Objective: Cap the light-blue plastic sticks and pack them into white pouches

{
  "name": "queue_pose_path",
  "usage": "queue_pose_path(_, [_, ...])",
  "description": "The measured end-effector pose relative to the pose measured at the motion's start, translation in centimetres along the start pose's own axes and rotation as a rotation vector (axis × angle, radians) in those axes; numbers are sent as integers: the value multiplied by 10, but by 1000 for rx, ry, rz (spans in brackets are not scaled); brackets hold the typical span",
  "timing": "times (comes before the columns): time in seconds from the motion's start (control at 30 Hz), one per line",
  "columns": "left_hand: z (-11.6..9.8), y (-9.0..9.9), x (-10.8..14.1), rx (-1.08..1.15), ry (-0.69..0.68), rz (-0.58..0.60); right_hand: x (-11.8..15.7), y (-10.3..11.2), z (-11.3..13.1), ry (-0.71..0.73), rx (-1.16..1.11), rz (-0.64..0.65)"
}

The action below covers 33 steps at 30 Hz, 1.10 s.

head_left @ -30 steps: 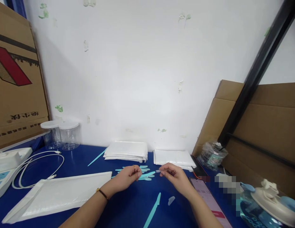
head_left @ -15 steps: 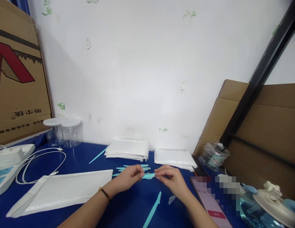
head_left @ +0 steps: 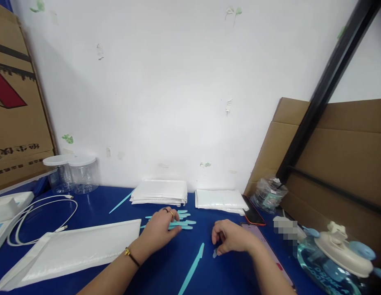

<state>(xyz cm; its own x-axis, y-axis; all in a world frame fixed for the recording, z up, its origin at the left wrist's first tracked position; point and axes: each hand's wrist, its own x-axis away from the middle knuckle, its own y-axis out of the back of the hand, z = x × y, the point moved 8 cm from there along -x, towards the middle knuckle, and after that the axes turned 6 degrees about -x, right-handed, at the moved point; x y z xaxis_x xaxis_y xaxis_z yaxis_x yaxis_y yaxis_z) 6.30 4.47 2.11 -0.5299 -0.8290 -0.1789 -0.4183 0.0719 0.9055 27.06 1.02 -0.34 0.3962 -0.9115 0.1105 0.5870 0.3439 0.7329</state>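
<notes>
My left hand [head_left: 161, 227] rests over a loose group of turquoise eyebrow razors [head_left: 185, 223], thumb spread away from the fingers. Several razor ends stick out past it; its fingertips are partly hidden. My right hand [head_left: 230, 237] is low over the table, loosely curled, with a gap between thumb and forefinger. Just under its thumb is a small clear blade cap [head_left: 215, 253]; whether they touch I cannot tell. One more turquoise razor [head_left: 193, 266] lies at an angle between my hands, near the front.
White padded mailers [head_left: 159, 191] are stacked by the wall, with a second stack [head_left: 220, 200] beside them. A larger mailer [head_left: 82, 250] lies left. Further out are a white cable [head_left: 24, 213], clear jars [head_left: 84, 176], a phone [head_left: 253, 212] and a water bottle [head_left: 334, 262].
My hands have parted from a razor pinched between them. The left now lies over the group of razors; the right has moved down to the clear cap. The view has shifted slightly.
</notes>
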Motion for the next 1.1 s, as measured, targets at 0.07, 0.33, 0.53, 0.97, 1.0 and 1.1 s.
queue_pose_path(0.07, [-21, -15, 10, 87, -60, 107, -3, -5, -5, -9, 14, 20])
queue_pose_path(0.33, [-47, -46, 20, 31, -205, 222, -11, -9, -8, 43, -50, 3])
queue_pose_path(0.53, [-38, -43, 16, 20, -178, 238, -12, -10, 0, 94, -29, -5])
queue_pose_path(0.97, [-32, -42, 13, -6, -167, 212, -17, -14, 10, 129, -35, -30])
queue_pose_path(1.0, [-32, -42, 12, 5, -164, 210, -17, -15, 12, 132, -44, -34])
queue_pose_path(1.1, [-31, -42, 9, 31, -150, 210, -19, -18, 17, 131, -79, -46])
